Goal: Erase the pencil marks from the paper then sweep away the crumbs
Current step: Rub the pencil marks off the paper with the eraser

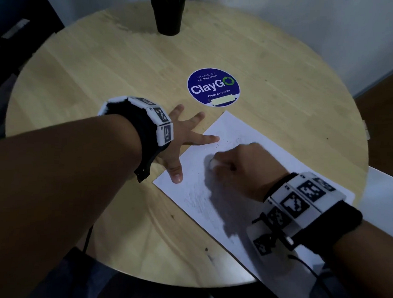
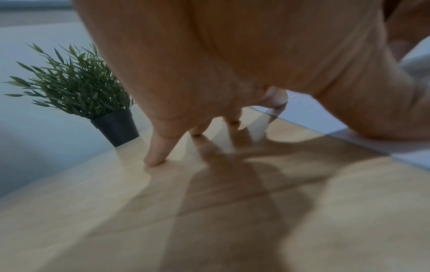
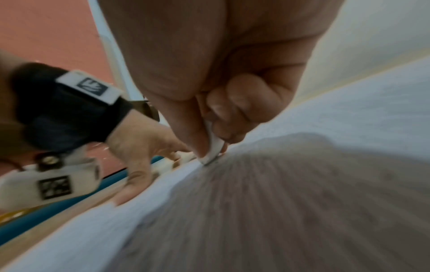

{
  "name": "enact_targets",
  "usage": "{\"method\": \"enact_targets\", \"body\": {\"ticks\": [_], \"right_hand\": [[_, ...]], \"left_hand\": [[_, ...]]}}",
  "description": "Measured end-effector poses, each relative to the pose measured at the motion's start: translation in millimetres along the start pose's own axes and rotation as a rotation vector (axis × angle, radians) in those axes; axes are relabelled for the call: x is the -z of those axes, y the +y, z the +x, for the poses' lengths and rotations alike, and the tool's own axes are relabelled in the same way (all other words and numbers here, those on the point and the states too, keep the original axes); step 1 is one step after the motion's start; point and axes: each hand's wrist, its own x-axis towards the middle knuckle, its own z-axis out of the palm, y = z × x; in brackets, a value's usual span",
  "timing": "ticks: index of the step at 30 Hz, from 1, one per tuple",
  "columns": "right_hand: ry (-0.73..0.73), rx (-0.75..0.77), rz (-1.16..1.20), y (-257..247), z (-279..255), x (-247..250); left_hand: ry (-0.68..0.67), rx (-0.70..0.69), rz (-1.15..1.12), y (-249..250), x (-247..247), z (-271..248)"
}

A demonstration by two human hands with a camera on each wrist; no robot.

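Head view: round wooden table by a white wall; left fingers spread, right fingers pinching eraser.

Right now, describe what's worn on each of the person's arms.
Both forearms are bare, no sleeves. Each wrist wears a black strap under a ring of white blocks printed with black square tracking markers: left wristband, right wristband. Thin black cables trail from the right one.

The left hand lies flat at nine o'clock, fingers splayed toward twelve. The right hand, at four o'clock, is curled, thumb and fingertips pinched.
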Motion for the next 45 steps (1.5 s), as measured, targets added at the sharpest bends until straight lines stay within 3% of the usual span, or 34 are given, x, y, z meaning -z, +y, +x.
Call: {"method": "enact_targets", "body": {"ticks": [2,6,11,15,19,24,29,34,38,42,45], "right_hand": [[0.063,-0.014,0.009,2.9,-0.3,-0.5],[-0.056,0.191,0.074,-20.2,-21.6,-13.6],[0.066,0.009,0.073,-2.4,-4.5,-5.0],[-0.070,0.144,0.100,-23.8,-24.1,-14.1],[0.077,-0.016,0.076,-1.8,-7.5,-4.7],[-0.074,0.156,0.107,-24.2,-26.6,-13.6],[0.062,0.021,0.093,-6.8,-10.0,-4.9],[-0.099,0.169,0.102,-26.3,-26.7,-14.2],[0.080,0.070,0.090,-6.1,-11.0,-8.1],[-0.044,0.192,0.108,-29.4,-25.6,-21.9],[0.018,0.085,0.109,-17.6,-13.6,-9.9]], "left_hand": [[0.001,0.002,-0.004,0.4,-0.7,0.1],[-0.004,-0.012,-0.021,-0.1,0.2,-0.3],[-0.007,-0.001,-0.018,0.6,0.0,-1.7],[-0.005,-0.004,-0.012,0.2,1.1,-0.9],[-0.001,-0.001,0.003,0.5,0.1,-0.8],[-0.019,-0.004,-0.011,0.4,2.6,-1.9],[-0.008,-0.006,-0.012,0.9,2.2,-3.3],[0.004,-0.002,-0.013,2.8,1.3,-3.0],[0.010,-0.001,-0.017,2.9,1.1,-4.5],[0.006,-0.001,-0.020,1.5,0.7,-2.2],[0.002,-0.002,-0.014,0.9,1.1,-2.2]]}}
